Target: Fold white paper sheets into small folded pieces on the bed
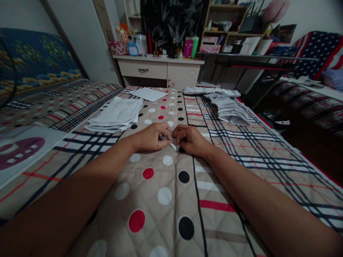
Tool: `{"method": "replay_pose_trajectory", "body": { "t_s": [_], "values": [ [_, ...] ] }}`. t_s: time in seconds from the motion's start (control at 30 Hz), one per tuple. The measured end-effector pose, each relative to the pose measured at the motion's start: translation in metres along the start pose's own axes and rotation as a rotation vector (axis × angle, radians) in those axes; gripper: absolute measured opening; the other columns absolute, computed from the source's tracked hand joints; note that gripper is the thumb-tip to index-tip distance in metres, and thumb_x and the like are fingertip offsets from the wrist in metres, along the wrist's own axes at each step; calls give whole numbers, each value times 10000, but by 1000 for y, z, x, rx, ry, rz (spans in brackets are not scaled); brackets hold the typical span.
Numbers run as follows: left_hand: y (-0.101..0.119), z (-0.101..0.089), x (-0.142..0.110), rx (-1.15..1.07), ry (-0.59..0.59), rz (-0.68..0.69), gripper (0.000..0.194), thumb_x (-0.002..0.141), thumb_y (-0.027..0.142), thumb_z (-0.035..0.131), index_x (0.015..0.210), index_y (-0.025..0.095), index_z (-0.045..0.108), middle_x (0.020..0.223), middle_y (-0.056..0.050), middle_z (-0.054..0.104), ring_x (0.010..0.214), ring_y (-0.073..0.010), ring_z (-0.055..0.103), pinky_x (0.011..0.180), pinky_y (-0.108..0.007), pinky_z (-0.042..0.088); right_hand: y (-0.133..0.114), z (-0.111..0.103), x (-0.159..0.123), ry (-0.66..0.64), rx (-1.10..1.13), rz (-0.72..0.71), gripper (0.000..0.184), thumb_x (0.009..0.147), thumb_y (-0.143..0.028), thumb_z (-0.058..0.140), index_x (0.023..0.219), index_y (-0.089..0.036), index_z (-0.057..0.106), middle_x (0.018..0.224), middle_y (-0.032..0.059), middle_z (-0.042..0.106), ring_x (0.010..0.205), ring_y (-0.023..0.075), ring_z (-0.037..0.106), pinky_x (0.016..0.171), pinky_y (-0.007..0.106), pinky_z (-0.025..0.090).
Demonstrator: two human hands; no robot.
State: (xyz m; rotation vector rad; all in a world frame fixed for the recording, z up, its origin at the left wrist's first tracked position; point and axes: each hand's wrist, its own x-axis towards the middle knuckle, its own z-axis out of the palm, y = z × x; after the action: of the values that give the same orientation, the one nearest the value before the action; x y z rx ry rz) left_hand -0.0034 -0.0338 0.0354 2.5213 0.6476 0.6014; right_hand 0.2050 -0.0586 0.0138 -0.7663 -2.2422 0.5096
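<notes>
My left hand [153, 137] and my right hand [193, 140] meet over the middle of the bedspread, fingertips almost touching. Between them shows a small piece of folded white paper [173, 146], mostly hidden by the fingers. The left thumb and fingers pinch it from one side; the right fingers are curled closed at its other end. Beyond the left hand lies a loose stack of printed paper sheets [118, 112], with a separate white sheet [148, 94] behind it. Past the right hand rests a row of many folded papers [227, 107], packed close together.
A patterned quilted bedspread [164, 221] lies under everything. At far left is a white bag [24, 150] with a purple print. A long white bundle [211, 91] lies behind the folded papers. A white dresser [142, 69] with bottles and boxes stands beyond the bed.
</notes>
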Motion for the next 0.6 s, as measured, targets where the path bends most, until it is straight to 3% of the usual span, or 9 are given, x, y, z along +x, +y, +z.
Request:
{"method": "replay_pose_trajectory", "body": {
  "t_s": [0.2, 0.33, 0.5, 0.6],
  "values": [
    [-3, 11, 4, 2, 58, -118, 108, 713, 258, 759, 766, 178, 707, 841, -24, 659, 795, -158, 607, 717, -271, 464, -1, 0, 0, -12, -9, -2, 274, 614, 69, 489, 600, -158, 642, 808, 33, 599, 729, 137, 584, 656, 241, 433],
    [-4, 11, 7, 73, 99, -316, 405, 585, 330, 838, 922, 184, 669, 783, -1, 667, 693, -159, 600, 601, -254, 431, -3, 1, 0, 6, 8, 15, 242, 597, 52, 497, 584, -161, 613, 801, 38, 601, 744, 153, 589, 650, 249, 429],
    [-8, 12, 5, 92, 108, -415, 319, 553, 430, 837, 685, 184, 685, 650, 4, 643, 580, -137, 547, 513, -241, 338, -5, 1, -1, 2, -16, 79, 237, 563, 34, 472, 618, -170, 578, 848, 39, 630, 780, 159, 589, 689, 261, 427],
    [-8, 18, 5, -55, 228, -484, 296, 580, 417, 817, 658, 168, 676, 583, 20, 606, 514, -110, 490, 480, -231, 309, -6, -2, -1, 82, 110, 185, 238, 563, -16, 487, 712, -180, 577, 825, 19, 624, 776, 158, 576, 713, 267, 432]
  ]
}}
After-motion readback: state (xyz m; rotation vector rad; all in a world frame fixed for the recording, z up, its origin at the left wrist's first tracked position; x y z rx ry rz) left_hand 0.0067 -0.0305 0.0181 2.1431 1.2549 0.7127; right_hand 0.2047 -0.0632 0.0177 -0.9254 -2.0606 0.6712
